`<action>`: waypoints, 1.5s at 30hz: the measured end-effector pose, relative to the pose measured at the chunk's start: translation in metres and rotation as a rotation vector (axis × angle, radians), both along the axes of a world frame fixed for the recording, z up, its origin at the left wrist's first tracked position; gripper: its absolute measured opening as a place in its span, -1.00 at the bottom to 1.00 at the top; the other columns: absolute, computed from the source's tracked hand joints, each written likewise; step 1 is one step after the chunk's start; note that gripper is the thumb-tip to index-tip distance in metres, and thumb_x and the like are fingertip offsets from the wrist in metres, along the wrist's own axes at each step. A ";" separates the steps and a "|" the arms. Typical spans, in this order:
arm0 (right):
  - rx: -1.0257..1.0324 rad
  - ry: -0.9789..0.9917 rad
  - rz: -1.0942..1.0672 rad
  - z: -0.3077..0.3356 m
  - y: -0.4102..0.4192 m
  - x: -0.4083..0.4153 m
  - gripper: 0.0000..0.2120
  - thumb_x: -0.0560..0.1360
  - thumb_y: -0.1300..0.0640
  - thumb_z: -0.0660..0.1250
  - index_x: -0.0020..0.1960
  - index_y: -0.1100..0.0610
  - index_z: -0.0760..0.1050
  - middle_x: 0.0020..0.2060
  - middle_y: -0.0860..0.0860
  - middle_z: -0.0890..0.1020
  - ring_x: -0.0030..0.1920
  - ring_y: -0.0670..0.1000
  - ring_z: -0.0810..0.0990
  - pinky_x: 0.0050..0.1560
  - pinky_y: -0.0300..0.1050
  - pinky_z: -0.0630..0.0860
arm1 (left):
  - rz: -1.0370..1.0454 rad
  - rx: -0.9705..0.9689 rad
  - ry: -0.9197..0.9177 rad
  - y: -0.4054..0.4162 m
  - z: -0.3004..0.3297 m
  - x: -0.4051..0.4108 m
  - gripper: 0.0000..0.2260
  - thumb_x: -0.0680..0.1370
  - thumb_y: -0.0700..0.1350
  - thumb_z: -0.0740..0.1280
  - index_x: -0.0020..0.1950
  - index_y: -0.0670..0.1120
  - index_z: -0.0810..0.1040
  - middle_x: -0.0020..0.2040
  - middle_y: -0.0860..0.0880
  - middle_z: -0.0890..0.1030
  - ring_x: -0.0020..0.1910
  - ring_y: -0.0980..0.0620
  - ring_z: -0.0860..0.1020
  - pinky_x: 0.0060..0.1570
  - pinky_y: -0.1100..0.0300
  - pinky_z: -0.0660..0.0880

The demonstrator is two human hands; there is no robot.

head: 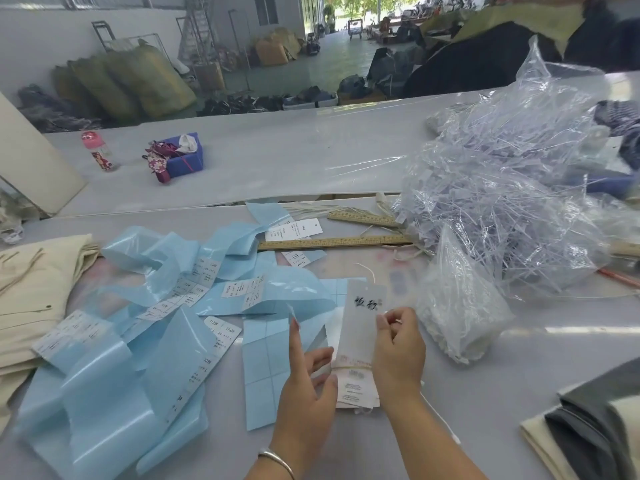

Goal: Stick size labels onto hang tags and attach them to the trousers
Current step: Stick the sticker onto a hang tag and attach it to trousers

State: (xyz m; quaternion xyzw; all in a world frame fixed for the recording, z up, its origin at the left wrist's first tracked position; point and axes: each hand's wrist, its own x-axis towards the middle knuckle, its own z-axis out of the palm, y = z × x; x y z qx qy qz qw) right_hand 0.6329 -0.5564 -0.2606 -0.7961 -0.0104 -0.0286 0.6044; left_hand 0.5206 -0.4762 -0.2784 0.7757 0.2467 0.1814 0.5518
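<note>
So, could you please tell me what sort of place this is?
Probably a garment factory's finishing area: hang tags in hand, folded beige trousers on the table, stuffed sacks on the floor behind.

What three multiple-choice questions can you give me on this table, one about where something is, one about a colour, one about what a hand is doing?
1. Where do the two wooden rulers lie?
A. Beyond the blue backing strips, beside the heap of clear plastic
B. On the beige trousers
C. Under the purple box

2. What colour are the label backing strips?
A. Yellow
B. Light blue
C. Red

3. What is the right hand doing?
A. Lying flat on the table
B. Holding a ruler
C. Pinching the hang tag

Answers: 1 A, the rulers sit across the table's middle next to the plastic heap. 2 B, every strip is pale blue. 3 C, its fingers pinch the edge of the top hang tag, while the left hand holds a small label on a raised fingertip.
</note>
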 end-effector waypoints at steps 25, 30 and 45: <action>0.478 0.285 0.561 0.106 -0.055 -0.176 -0.73 0.38 -0.02 0.31 -0.35 0.16 0.57 -0.48 0.09 0.54 -0.45 0.01 0.51 -0.46 -0.19 0.45 | -0.188 -0.130 -0.213 -0.013 0.123 -0.122 0.07 0.21 0.09 0.58 0.56 0.07 0.01 -0.32 0.01 0.56 -0.35 0.13 0.53 -0.27 0.31 0.48; 0.497 0.211 0.559 0.123 -0.059 -0.232 -0.73 0.38 0.00 0.33 -0.25 0.23 0.56 -0.45 0.06 0.58 -0.42 -0.05 0.54 -0.41 -0.24 0.47 | -0.223 -0.279 -0.281 -0.010 0.137 -0.173 -0.02 0.21 0.02 0.61 0.44 0.23 0.07 -0.26 -0.06 0.61 -0.26 0.00 0.59 -0.13 0.15 0.57; 0.239 -0.021 0.535 0.130 -0.049 -0.341 -0.42 0.51 0.40 0.28 0.28 -0.22 0.49 -0.23 0.31 0.63 -0.26 0.04 0.52 -0.14 -0.06 0.45 | -0.276 -0.392 -0.378 0.015 0.158 -0.278 -0.26 0.41 -0.19 0.44 0.41 0.22 0.11 -0.20 -0.12 0.64 -0.20 0.00 0.61 -0.12 0.19 0.56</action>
